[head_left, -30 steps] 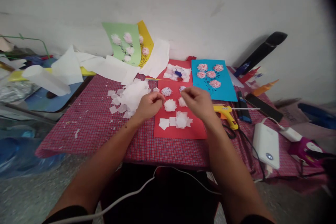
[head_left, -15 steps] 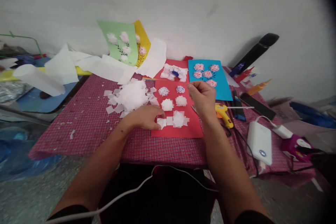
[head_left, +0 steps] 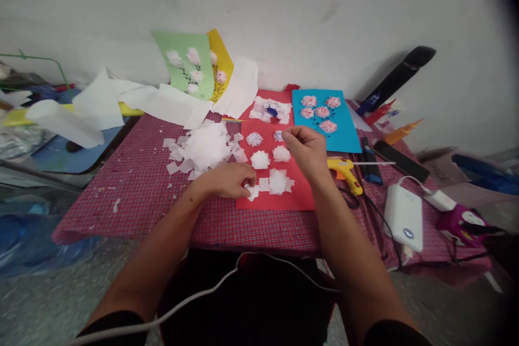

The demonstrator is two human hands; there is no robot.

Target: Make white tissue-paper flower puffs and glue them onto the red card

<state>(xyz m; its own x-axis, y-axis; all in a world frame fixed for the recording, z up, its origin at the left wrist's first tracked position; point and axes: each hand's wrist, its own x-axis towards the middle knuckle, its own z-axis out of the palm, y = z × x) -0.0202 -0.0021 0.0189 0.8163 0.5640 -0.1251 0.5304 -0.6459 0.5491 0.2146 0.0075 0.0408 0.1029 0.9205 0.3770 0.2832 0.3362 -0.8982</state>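
My left hand [head_left: 223, 181] sits at the lower left edge of a red card [head_left: 248, 147], its fingertips pinching a small white tissue square [head_left: 253, 192]. My right hand [head_left: 306, 150] hangs above the card, fingers drawn together beside a blue-patterned paper flower [head_left: 278, 135]; anything between them is hidden. Fluffed white tissue rosettes [head_left: 260, 159] and a second blue-patterned flower [head_left: 254, 139] lie on the card. A heap of white tissue [head_left: 206, 145] with loose squares lies left of it.
A red-checked cloth [head_left: 133, 189] covers the table. Beyond my right hand are a blue card with pink flowers [head_left: 343, 138], a yellow glue gun [head_left: 344, 172] and a white power bank [head_left: 403, 224] with its cable. Crumpled white paper [head_left: 239, 86] lies along the wall.
My left fingers have closed on the white square, which now sits tilted. My right hand has moved slightly up and left, nearer the blue-patterned flower.
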